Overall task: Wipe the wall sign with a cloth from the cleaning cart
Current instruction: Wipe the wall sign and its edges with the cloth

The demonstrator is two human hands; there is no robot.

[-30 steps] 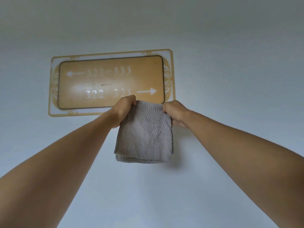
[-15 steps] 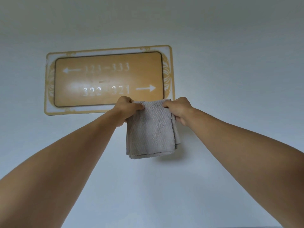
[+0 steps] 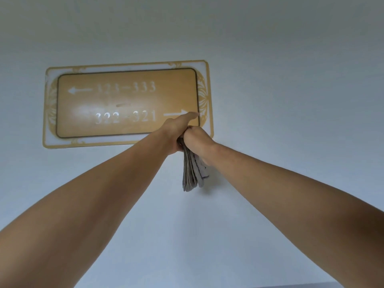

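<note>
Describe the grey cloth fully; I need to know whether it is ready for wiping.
The grey cloth looks like textured woven fabric, folded into several layers whose edges hang down side by side. Its top is pressed between the left hand and the right hand, which are closed together around it. It hangs in front of the white wall, just below the lower right corner of the gold sign, not on the sign's face.

I saw both bare forearms stretched up and forward, meeting at the hands. The left hand lay flat-fingered, fingertips pointing right, against the right hand, whose fingers were curled tight in a fist, knuckles up.
</note>
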